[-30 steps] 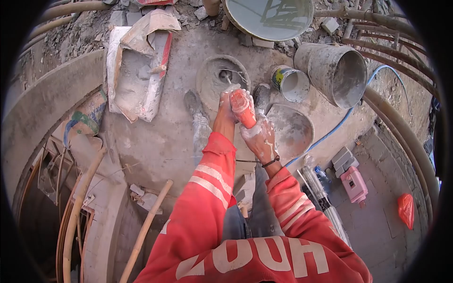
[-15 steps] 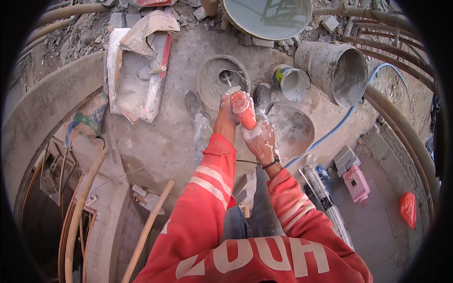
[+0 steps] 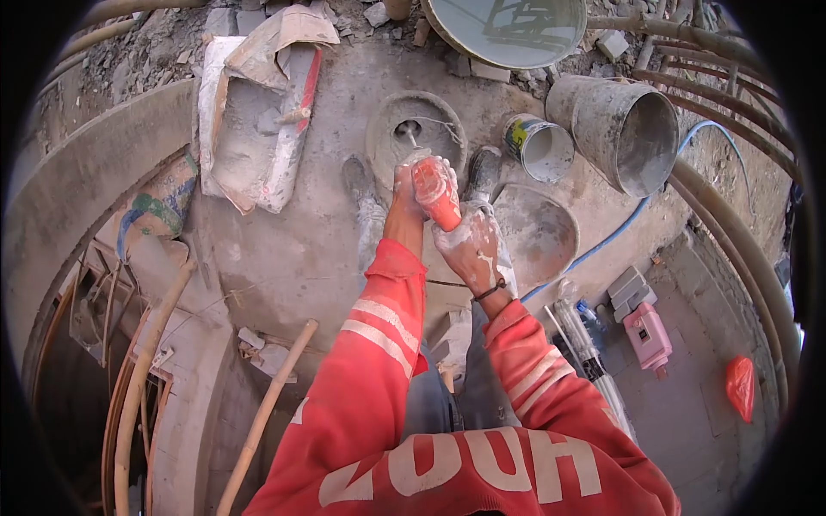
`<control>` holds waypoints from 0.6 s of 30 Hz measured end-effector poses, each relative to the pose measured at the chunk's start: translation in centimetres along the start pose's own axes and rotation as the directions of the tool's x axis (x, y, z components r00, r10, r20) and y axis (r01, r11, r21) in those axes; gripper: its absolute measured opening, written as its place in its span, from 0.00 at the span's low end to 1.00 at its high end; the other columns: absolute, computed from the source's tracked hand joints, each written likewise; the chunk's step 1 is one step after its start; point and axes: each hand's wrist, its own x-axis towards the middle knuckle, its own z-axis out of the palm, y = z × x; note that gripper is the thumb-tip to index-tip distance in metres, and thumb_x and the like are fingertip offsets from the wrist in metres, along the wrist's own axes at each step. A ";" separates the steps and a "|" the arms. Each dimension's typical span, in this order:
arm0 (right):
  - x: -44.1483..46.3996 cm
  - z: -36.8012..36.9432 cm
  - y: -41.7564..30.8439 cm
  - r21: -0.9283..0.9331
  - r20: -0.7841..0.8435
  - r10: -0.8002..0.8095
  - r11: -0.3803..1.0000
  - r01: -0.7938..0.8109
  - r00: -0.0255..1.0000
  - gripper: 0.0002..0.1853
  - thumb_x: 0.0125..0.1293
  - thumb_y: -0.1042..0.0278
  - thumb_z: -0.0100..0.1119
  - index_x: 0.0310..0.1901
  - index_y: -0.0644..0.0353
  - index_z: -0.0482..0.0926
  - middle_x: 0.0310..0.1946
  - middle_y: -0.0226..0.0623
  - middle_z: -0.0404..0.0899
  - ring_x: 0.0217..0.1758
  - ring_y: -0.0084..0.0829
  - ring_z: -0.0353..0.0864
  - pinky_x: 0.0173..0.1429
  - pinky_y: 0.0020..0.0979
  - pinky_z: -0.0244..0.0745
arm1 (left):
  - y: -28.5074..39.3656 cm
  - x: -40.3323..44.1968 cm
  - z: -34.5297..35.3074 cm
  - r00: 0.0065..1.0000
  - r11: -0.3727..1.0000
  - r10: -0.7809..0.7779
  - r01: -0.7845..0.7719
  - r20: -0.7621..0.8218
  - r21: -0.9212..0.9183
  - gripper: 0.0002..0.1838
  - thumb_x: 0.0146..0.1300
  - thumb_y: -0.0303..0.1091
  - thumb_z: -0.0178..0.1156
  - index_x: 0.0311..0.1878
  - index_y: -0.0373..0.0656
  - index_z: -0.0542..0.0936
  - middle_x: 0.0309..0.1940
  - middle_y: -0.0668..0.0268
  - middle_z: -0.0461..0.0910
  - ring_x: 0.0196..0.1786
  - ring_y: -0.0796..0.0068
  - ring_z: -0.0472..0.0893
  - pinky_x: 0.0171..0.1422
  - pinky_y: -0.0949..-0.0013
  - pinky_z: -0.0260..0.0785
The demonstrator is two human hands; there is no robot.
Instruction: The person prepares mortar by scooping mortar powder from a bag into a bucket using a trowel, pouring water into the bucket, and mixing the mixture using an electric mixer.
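Note:
A red power tool (image 3: 437, 193), smeared with pale paste, is held between my two hands. My left hand (image 3: 404, 196) is closed round its front left side. Around the rear right part of the tool my right hand (image 3: 471, 245) is closed, its fingers partly hidden. The tool's thin metal shaft (image 3: 411, 138) points down into a round, mortar-crusted tub (image 3: 379, 129) between and ahead of my boots. What the shaft's lower end touches is hard to make out. Pale paste coats both hands.
An opened bag of grey powder (image 3: 245, 146) lies left. Right of the tub are a small paint bucket (image 3: 547, 153), a large crusted bucket (image 3: 645, 142) and a shallow basin (image 3: 538, 236). A blue hose (image 3: 615, 230) runs past them. Bamboo poles (image 3: 267, 413) stand left.
The view has shifted slightly, so the tub and buckets appear a little further right. The tool and both hands have moved slightly left relative to the tub; the grip is unchanged.

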 end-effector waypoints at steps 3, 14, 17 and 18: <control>0.5 -0.6 -0.9 0.078 -0.013 0.048 0.996 -0.047 0.999 0.15 0.50 0.59 0.64 0.32 0.64 0.79 0.28 0.51 0.79 0.33 0.53 0.78 0.39 0.46 0.73 | 0.3 -0.3 0.2 1.000 1.000 0.010 -0.010 0.021 -0.005 0.19 0.60 0.47 0.51 0.31 0.37 0.77 0.27 0.55 0.79 0.30 0.55 0.79 0.35 0.54 0.75; 1.8 -1.0 -2.0 -0.007 -0.003 0.021 1.000 -0.021 1.000 0.17 0.51 0.58 0.64 0.36 0.65 0.78 0.30 0.54 0.80 0.35 0.54 0.79 0.40 0.47 0.74 | 1.0 -0.2 0.4 0.999 1.000 0.008 -0.006 0.047 -0.029 0.20 0.61 0.47 0.51 0.31 0.37 0.77 0.27 0.55 0.79 0.30 0.55 0.79 0.35 0.54 0.75; 1.9 -1.9 -2.3 0.015 0.058 0.101 0.995 -0.102 0.993 0.18 0.52 0.57 0.63 0.37 0.65 0.78 0.30 0.54 0.80 0.35 0.54 0.79 0.41 0.47 0.73 | 0.8 0.8 0.5 0.996 1.000 0.006 -0.003 0.085 -0.029 0.20 0.61 0.47 0.51 0.31 0.37 0.77 0.27 0.55 0.79 0.30 0.55 0.79 0.35 0.54 0.75; 2.0 -2.2 -2.3 0.033 0.085 0.137 0.990 -0.141 0.987 0.19 0.52 0.57 0.63 0.37 0.65 0.78 0.30 0.54 0.80 0.35 0.54 0.79 0.41 0.47 0.73 | 0.9 1.1 0.6 0.994 1.000 0.003 -0.001 0.107 -0.025 0.20 0.61 0.47 0.51 0.31 0.37 0.77 0.27 0.55 0.79 0.30 0.55 0.79 0.35 0.54 0.75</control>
